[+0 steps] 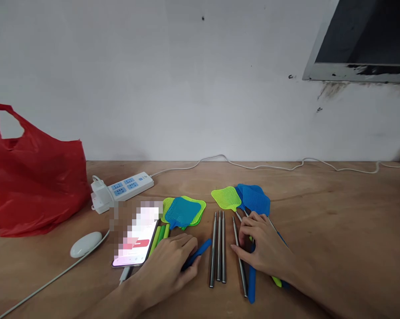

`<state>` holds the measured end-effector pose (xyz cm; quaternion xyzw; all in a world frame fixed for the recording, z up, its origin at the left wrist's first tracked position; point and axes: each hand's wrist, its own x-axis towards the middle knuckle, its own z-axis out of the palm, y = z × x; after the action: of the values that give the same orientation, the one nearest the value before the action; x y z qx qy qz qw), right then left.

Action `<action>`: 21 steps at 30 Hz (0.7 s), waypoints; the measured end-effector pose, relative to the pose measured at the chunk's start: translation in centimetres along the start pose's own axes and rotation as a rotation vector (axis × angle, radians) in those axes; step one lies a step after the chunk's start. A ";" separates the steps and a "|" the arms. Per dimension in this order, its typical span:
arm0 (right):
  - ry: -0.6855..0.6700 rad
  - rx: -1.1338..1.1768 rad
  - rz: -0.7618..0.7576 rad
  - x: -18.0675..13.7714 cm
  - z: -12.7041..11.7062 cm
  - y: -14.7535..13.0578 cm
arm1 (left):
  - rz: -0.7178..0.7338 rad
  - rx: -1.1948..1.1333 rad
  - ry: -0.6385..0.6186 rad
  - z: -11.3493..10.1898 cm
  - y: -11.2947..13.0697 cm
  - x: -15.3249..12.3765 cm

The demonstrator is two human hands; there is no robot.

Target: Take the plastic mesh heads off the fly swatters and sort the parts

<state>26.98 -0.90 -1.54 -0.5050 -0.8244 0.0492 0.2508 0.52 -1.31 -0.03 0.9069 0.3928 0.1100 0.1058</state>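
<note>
My left hand (175,261) is closed around a blue plastic handle (202,249), whose end sticks out past the fingers. Beside that hand lie green and yellow-green handles (161,237), and behind it blue and lime fly swatter heads (184,212) overlap. My right hand (261,243) has its thumb and fingers apart around the upper part of a tilted metal rod (242,277); the thumb reaches across it. Under this hand are fly swatters with blue heads (255,199) and a lime head (227,197), their shafts partly hidden. Several metal rods (219,252) lie between my hands.
A lit phone (138,243), partly blurred, lies left of my left hand with a cable plugged in. Farther left are a white oval device (86,244), a power strip (130,185) and a red plastic bag (36,177). A white cord (262,167) runs along the wall.
</note>
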 end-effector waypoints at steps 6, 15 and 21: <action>-0.035 -0.007 0.064 -0.1 0.0 -0.6 | 0.012 0.019 -0.004 0.0 0.1 0.0; -0.017 -0.024 0.141 0.0 0.3 -0.9 | 0.065 -0.024 0.027 0.0 0.2 0.2; -0.007 -0.002 0.150 0.0 0.6 -0.9 | 0.042 -0.031 0.043 0.3 -0.1 0.2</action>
<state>26.01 -1.23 -1.75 -0.5655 -0.7851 0.0687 0.2431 0.73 -1.12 -0.34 0.9107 0.3739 0.1379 0.1089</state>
